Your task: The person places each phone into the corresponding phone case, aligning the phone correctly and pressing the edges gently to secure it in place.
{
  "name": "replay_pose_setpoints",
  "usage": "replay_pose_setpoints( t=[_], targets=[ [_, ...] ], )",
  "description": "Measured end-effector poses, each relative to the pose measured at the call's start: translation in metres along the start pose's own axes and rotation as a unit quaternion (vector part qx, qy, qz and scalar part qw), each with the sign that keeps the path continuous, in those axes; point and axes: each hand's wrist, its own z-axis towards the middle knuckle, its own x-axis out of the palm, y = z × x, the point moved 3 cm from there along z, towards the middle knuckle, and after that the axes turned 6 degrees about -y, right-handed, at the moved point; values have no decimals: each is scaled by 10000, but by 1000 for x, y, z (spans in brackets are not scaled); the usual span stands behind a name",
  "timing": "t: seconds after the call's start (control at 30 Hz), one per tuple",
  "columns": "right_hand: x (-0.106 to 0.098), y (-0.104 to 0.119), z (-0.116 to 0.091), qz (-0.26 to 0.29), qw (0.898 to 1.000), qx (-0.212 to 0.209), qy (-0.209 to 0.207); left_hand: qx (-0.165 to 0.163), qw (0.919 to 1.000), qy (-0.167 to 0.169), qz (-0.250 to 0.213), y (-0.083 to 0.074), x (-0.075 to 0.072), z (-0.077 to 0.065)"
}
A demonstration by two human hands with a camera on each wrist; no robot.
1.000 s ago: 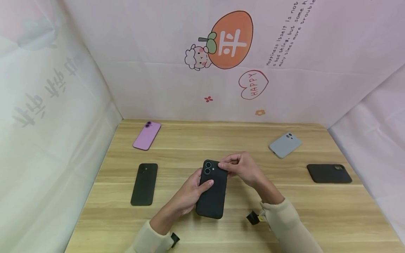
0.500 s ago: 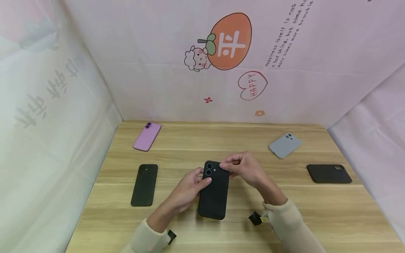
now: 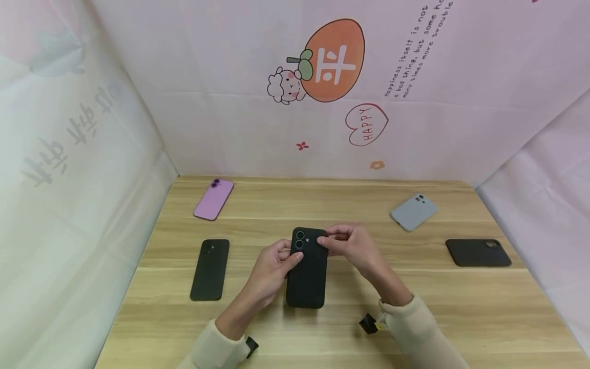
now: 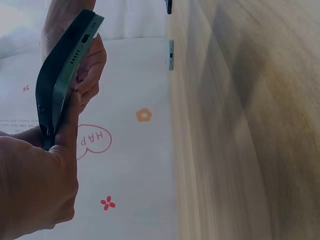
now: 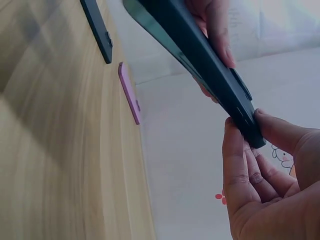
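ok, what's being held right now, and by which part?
A black-cased phone: left hand grips its left edge near the lower lens, right hand pinches its top right corner.

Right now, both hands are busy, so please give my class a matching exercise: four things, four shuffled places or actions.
1. Purple phone
2. Light grey item
3. Left hand
4. Right hand

A. Pinches the held phone near its top right corner
B. On the table, back right
C. On the table, back left
D. Grips the held phone's left edge

Pairs: 1-C, 2-B, 3-D, 4-A
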Motion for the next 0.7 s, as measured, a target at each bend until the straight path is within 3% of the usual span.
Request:
replay_pose_setpoints(
  t=[0.37,0.7],
  targets=[
    [9,-9,-10,-66,10000,41,19,-8,9989,-437,-196,-8,-5,4],
    [18,-16,-20,-167,9986,203,448,42,9955,-869,-385,-10,-8,8]
  ],
)
